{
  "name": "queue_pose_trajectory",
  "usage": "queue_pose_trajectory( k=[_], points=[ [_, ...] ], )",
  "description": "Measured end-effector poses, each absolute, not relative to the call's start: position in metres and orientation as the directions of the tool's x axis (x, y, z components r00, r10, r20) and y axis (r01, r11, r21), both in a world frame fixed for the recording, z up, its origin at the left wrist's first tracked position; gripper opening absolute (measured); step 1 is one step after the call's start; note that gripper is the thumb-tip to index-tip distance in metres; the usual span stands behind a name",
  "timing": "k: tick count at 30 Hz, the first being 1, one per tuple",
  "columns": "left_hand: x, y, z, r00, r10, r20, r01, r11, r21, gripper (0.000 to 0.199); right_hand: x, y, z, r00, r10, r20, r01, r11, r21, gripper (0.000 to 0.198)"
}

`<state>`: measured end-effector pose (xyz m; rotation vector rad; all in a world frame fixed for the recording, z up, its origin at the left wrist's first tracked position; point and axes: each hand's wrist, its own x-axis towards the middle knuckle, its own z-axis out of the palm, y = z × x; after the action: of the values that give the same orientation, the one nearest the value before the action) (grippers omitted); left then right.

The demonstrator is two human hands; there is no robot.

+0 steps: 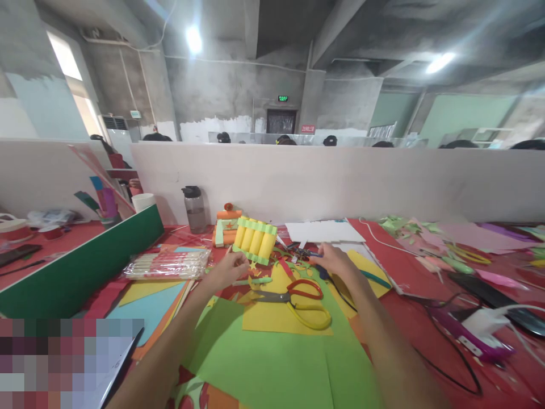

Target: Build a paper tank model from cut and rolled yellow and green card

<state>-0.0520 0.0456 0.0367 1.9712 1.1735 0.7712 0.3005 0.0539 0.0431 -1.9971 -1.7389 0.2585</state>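
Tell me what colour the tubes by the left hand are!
Yellow tubes with light green strips, in the head view.

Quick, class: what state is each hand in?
Left hand: closed, holding the yellow paper tubes with green paper bands.
Right hand: partly closed; whether it holds anything cannot be told.

Red-surfaced table (447, 359) carries: translucent grey, black-lidded bottle (196, 212); long dark-green upright panel (93, 262); purple plastic power strip (480, 339).

Matt paper model (256, 240), metal scissor blades (272, 296), glossy plastic wrapper (198, 261)
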Motion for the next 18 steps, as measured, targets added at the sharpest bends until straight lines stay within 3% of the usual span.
queue_pose_trajectory(
  k=[2, 8, 13, 18],
  points=[
    [-0.052, 0.045, 0.037, 0.408, 0.902, 0.140, 0.481, -0.342, 0.807, 0.024, 0.289, 0.053, 0.045, 0.121, 0.967, 0.226, 0.843, 0.020, -0.538, 0.025],
    [-0.051, 0.046, 0.038, 0.401, 0.898, 0.180, 0.456, -0.366, 0.811, 0.023, 0.236, 0.058, 0.037, -0.020, 0.954, 0.300, 0.641, 0.243, -0.728, 0.051],
    [-0.053, 0.045, 0.042, 0.386, 0.905, 0.182, 0.464, -0.360, 0.810, 0.022, 0.210, 0.080, 0.033, -0.046, 0.942, 0.332, 0.576, 0.297, -0.762, 0.062],
    [-0.055, 0.042, 0.045, 0.372, 0.913, 0.169, 0.461, -0.339, 0.820, 0.022, 0.188, 0.109, 0.035, -0.076, 0.910, 0.408, 0.556, 0.379, -0.740, 0.048]
  ],
)
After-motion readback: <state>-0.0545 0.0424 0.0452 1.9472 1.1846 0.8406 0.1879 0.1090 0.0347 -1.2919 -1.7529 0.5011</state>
